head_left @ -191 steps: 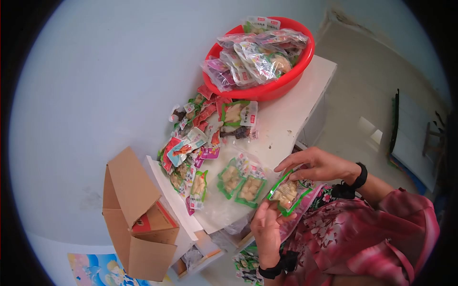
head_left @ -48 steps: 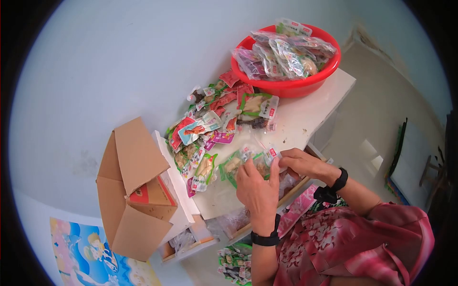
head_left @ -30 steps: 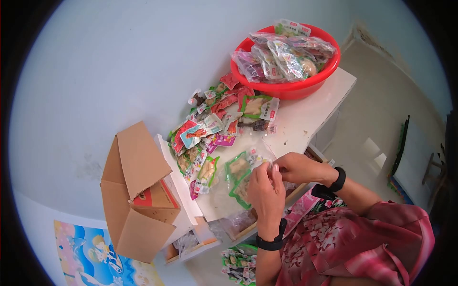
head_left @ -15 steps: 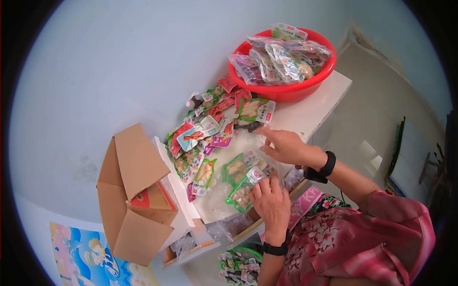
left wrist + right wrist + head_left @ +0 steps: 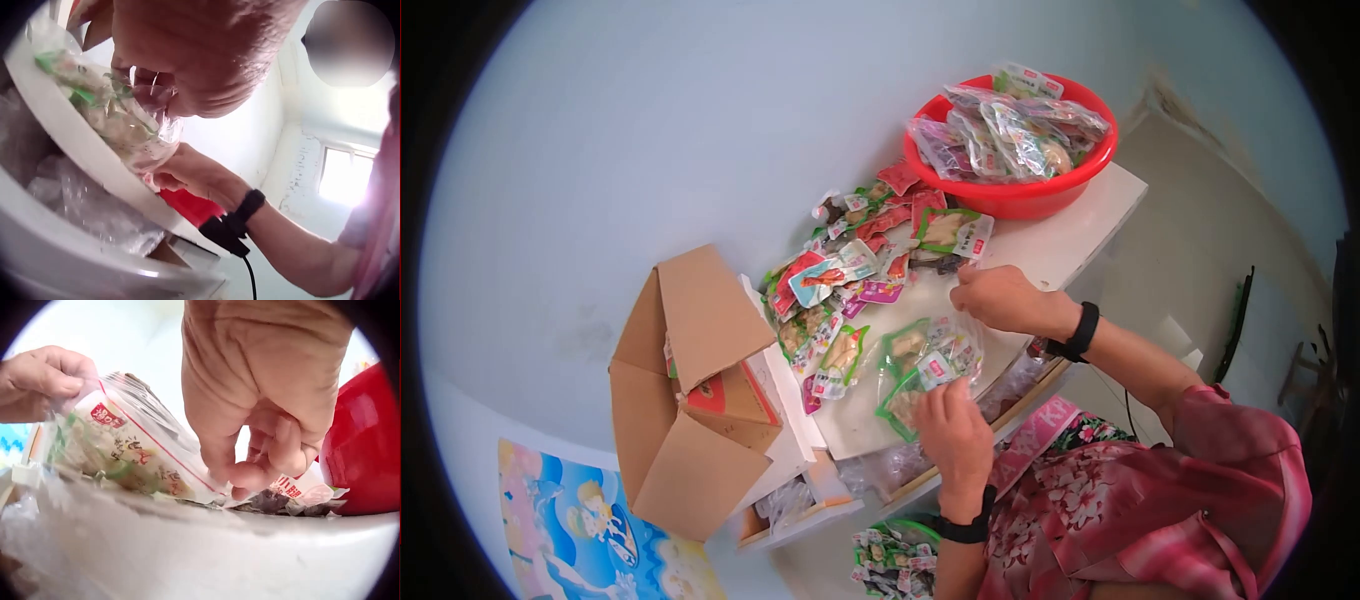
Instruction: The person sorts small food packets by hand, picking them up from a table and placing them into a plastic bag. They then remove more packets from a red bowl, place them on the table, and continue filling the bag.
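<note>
A clear plastic bag (image 5: 928, 358) holding green snack packets lies on the white table (image 5: 1055, 250). My left hand (image 5: 945, 400) grips its near end, fingers curled on the plastic. In the left wrist view that hand (image 5: 156, 94) holds the bag (image 5: 119, 125) at the table edge. My right hand (image 5: 972, 298) is at the bag's far end with fingers curled. In the right wrist view it (image 5: 240, 478) pinches the bag's red-striped edge (image 5: 134, 447), and the left hand (image 5: 44, 378) holds the other corner.
A heap of small snack packets (image 5: 850, 265) lies behind the bag. A red basin (image 5: 1025, 195) full of packets stands at the table's far end. An open cardboard box (image 5: 690, 390) sits on the left. More packets (image 5: 890, 560) lie below the table.
Half a second ago my right hand lay flat and open near the packet heap; now it is curled on the bag's far edge. The left hand has kept its hold on the bag.
</note>
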